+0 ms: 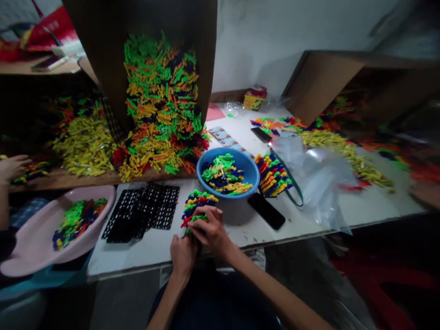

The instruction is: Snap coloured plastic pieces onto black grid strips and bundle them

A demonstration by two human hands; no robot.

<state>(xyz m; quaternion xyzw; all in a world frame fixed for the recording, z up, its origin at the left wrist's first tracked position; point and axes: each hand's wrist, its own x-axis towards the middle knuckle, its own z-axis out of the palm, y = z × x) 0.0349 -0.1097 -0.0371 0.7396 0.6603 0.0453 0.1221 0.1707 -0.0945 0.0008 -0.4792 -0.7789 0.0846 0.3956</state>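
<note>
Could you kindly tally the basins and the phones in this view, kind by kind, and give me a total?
Basins: 2 (a blue basin, a pink basin)
Phones: 3 (two black phones, a far phone)
Total: 5

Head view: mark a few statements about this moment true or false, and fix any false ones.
1. The left hand and right hand both hold a clump of linked plastic pieces. True.
2. The black phone lies inside the blue bowl. False: the black phone lies on the white table, beside the blue bowl.
3. Another person's hand shows at the far left. True.
4. The black plastic grids sit on the wooden shelf. False: the black plastic grids lie on the white table, left of the hands.
</note>
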